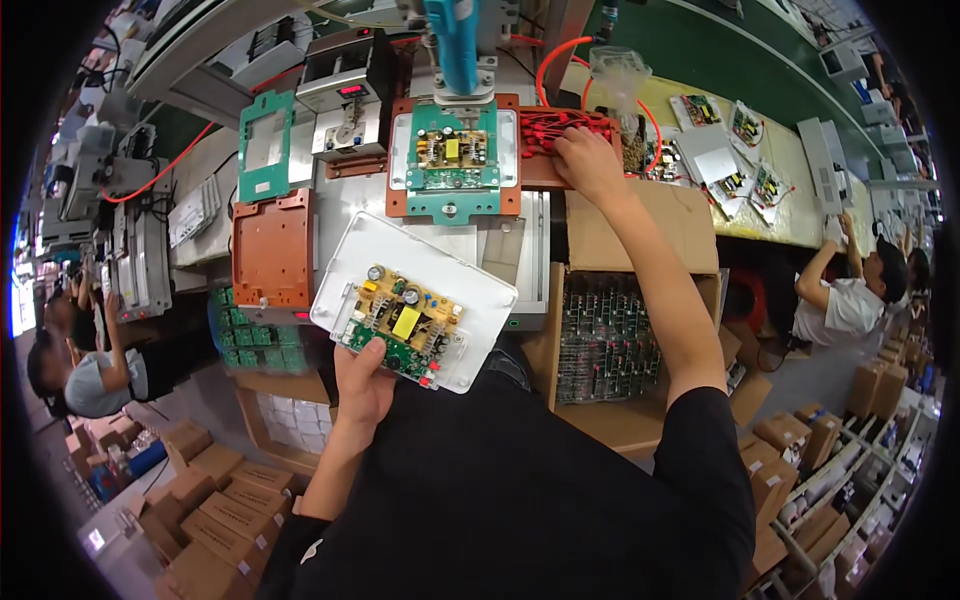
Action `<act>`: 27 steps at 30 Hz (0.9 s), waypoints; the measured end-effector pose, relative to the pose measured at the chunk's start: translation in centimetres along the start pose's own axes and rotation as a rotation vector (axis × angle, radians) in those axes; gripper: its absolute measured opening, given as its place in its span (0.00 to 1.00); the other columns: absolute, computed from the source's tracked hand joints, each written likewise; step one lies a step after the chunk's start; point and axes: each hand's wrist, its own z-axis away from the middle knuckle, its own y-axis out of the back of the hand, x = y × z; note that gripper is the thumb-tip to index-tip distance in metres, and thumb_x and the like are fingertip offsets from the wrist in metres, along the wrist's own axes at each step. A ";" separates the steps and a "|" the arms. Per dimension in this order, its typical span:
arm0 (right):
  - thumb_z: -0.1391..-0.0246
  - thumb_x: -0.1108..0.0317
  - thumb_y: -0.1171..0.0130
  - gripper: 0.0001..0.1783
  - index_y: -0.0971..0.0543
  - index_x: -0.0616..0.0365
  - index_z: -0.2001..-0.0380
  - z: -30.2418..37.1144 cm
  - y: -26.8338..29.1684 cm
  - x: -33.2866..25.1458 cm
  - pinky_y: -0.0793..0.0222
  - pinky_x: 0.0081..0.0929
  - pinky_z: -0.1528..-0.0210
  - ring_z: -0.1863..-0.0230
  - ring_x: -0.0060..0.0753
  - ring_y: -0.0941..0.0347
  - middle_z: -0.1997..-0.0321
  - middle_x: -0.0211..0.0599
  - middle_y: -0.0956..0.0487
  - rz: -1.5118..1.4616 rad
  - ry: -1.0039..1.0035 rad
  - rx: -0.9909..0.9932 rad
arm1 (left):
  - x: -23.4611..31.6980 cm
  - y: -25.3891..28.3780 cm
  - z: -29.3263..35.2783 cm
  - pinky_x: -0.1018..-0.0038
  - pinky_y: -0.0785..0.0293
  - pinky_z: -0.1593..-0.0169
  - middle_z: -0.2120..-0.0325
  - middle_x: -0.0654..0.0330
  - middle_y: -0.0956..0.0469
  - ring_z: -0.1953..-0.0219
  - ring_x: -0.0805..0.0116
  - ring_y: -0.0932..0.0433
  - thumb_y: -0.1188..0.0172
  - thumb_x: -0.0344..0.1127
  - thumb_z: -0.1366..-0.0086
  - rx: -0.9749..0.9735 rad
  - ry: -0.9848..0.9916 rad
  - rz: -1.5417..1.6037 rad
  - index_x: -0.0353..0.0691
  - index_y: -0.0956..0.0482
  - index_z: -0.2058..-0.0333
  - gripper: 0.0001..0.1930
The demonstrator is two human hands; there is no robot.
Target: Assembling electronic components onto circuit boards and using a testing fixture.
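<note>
My left hand (364,386) grips the near edge of a white plastic housing (478,300), tilted in front of my body. Its thumb rests by a circuit board (405,322) lying inside the housing, with a yellow transformer, capacitors and a green strip. Red tips of short leads stick out at the board's near corner. My right hand (590,164) reaches into a tray of red wire leads (545,130), its fingers bent and closed on the leads. How many leads it pinches is hidden. Straight ahead, a similar board (452,150) sits in a green and brown fixture (450,205).
Above the fixture hangs a blue press cylinder (456,45). A brown plate (272,255) and a metal device (348,120) stand left. Below my right arm, an open carton (640,400) holds stacked boards. More boards (747,125) lie on the far-right table. Co-workers sit at both sides.
</note>
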 end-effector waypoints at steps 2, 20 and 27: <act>0.54 0.71 0.40 0.06 0.22 0.59 0.70 -0.5 0.4 0.6 0.29 0.41 0.55 0.61 0.47 0.26 0.69 0.40 0.24 -0.018 -0.008 0.030 | -0.4 -0.3 -0.4 0.64 0.27 0.42 0.43 0.53 0.29 0.43 0.62 0.26 0.39 0.34 0.37 -0.002 -0.007 0.003 0.31 0.41 0.36 0.34; 0.32 0.63 0.49 0.16 0.19 0.67 0.61 3.6 13.7 -13.3 0.34 0.23 0.53 0.60 0.25 0.27 0.64 0.30 0.20 -1.135 -0.475 0.090 | 0.6 -2.7 -5.6 0.69 0.28 0.44 0.47 0.54 0.26 0.46 0.65 0.25 0.38 0.33 0.37 -0.200 -0.125 -0.049 0.31 0.38 0.38 0.31; 0.41 0.72 0.41 0.07 0.17 0.66 0.66 3.7 18.6 -16.3 0.41 0.23 0.73 0.77 0.23 0.35 0.80 0.33 0.30 -0.806 -0.276 0.069 | 0.3 -3.9 -6.4 0.71 0.31 0.43 0.49 0.56 0.25 0.48 0.69 0.26 0.38 0.32 0.37 -0.200 -0.352 -0.228 0.29 0.34 0.41 0.27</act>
